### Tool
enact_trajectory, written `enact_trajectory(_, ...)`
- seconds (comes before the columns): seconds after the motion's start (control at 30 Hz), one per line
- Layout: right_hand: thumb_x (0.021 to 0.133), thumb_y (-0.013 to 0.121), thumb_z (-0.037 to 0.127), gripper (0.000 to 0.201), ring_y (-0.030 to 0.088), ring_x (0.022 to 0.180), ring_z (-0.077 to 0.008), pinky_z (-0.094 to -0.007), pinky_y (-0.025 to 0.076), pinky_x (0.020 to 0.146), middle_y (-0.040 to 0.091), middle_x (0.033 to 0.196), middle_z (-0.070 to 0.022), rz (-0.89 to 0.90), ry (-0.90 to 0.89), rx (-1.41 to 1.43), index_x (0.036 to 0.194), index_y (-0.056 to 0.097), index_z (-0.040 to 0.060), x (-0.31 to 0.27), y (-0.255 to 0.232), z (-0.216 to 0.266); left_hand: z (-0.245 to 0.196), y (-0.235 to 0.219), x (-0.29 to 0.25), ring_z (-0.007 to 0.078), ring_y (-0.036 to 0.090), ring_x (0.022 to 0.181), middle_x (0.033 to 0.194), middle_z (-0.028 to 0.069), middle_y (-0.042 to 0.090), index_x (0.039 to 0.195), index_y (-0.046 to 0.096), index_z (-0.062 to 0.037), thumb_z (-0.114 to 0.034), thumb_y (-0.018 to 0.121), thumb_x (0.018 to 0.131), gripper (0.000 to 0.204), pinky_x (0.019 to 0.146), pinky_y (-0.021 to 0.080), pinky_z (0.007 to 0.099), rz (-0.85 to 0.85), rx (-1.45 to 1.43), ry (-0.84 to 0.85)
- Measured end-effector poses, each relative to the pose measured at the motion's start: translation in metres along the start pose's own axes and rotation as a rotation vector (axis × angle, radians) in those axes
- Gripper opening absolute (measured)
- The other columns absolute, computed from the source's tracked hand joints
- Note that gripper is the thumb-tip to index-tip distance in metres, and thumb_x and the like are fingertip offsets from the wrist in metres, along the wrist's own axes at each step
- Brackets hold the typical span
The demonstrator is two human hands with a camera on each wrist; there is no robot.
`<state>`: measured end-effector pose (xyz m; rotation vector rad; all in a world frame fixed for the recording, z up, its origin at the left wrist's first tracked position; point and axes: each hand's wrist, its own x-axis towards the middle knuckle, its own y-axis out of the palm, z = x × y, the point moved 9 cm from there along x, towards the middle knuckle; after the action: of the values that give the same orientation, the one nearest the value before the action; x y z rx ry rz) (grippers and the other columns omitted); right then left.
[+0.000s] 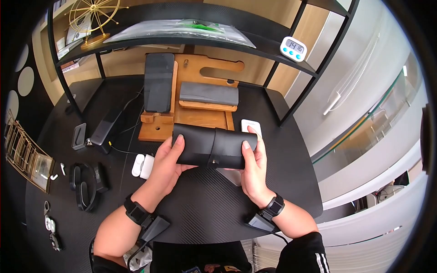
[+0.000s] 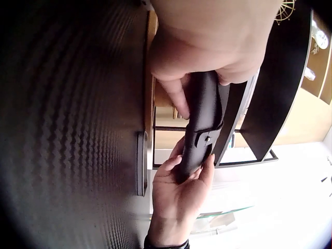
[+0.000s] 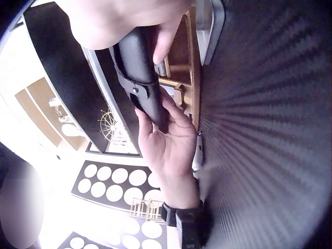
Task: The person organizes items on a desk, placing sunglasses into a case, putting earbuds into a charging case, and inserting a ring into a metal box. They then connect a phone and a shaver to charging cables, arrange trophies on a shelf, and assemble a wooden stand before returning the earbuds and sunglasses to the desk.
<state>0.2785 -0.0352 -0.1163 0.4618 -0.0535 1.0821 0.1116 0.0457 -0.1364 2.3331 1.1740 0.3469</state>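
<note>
Both of my hands hold a black leather glasses case [image 1: 195, 144] level above the desk, one at each end. A flap with a strap closes it, and a small metal stud sits at the strap's lower tip. My left hand [image 1: 166, 166] grips the left end, thumb on the front face and fingers behind. At the right end, my right hand [image 1: 255, 170] holds it the same way. In the left wrist view the stud side of the glasses case [image 2: 203, 104] shows between the hands. A flat device [image 1: 231, 176] on the desk is partly hidden below the case.
Behind stands a wooden organizer [image 1: 218, 119] with a phone [image 1: 159, 82] and a grey case [image 1: 209, 93]. A white earbud case [image 1: 146, 166], a black strap-like band [image 1: 84, 189] and keys [image 1: 53, 239] lie left. A timer [image 1: 293, 48] sits on the black shelf [image 1: 268, 53] above.
</note>
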Motion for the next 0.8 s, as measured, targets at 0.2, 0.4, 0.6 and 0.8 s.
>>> enact_trajectory(0.2,0.095,0.048,0.016,0.043,0.058,0.081,-0.0127,-0.0295,0.059,0.056,0.046,0.107,-0.0073,0.044,0.026,-0.011,0.134,0.031,0.0111,-0.001,0.005,0.0,0.001,-0.001,0.002,0.0144,0.062,0.093,0.106,0.0059,0.06,0.113,0.049,-0.0051,-0.034,0.043,0.097,0.034,0.078,0.055,0.0312,-0.016,0.041,0.01)
enact_trajectory(0.4,0.095,0.049,0.013,0.039,0.052,0.089,-0.0102,-0.0255,0.051,0.075,0.047,0.106,-0.0056,0.031,-0.008,-0.079,0.132,0.035,0.0091,0.001,0.001,-0.003,0.001,-0.004,0.002,0.0138,0.062,0.092,0.105,0.0055,0.06,0.113,0.049,-0.0051,-0.033,0.043,0.097,0.033,0.078,0.055,0.0313,-0.04,0.071,0.003)
enact_trajectory(0.6,0.094,0.05,0.012,0.037,0.049,0.093,-0.0096,-0.0244,0.043,0.085,0.048,0.106,-0.0046,0.019,0.021,-0.074,0.129,0.038,0.0081,0.001,-0.003,-0.009,0.0,-0.002,0.001,0.0141,0.062,0.093,0.106,0.0057,0.059,0.114,0.049,-0.0054,-0.033,0.043,0.097,0.033,0.078,0.054,0.0316,-0.033,0.054,-0.001)
enact_trajectory(0.8,0.093,0.05,0.011,0.038,0.051,0.091,-0.0106,-0.0252,0.047,0.08,0.048,0.107,-0.0063,0.016,0.055,-0.056,0.129,0.038,0.0086,-0.003,0.002,-0.006,0.0,-0.003,0.0,0.0149,0.061,0.095,0.106,0.0061,0.059,0.115,0.049,-0.0053,-0.033,0.046,0.096,0.034,0.079,0.053,0.0335,-0.059,0.016,-0.019)
